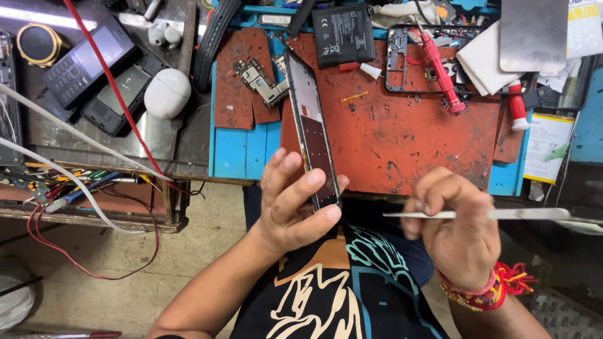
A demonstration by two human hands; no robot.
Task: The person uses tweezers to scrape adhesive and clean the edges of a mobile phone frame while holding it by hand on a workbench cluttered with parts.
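**Phone frame in one hand, thin tool in the other**

Head view: the left hand [290, 207] grips the lower end of an opened phone frame [312, 129], fingers curled round its edge and thumb under its bottom corner — the frame stands on edge, tilted away over the worn red mat [402, 135]. The right hand [455, 229] is closed on a thin flat metal tool [496, 214], pinched between thumb and fingers, lying level and well apart from the frame. On the mat lie a circuit board [262, 80], a black battery [343, 33] and a red screwdriver [441, 70] across a second frame. At the left — a white earbud case [167, 93] beside keypad phones.
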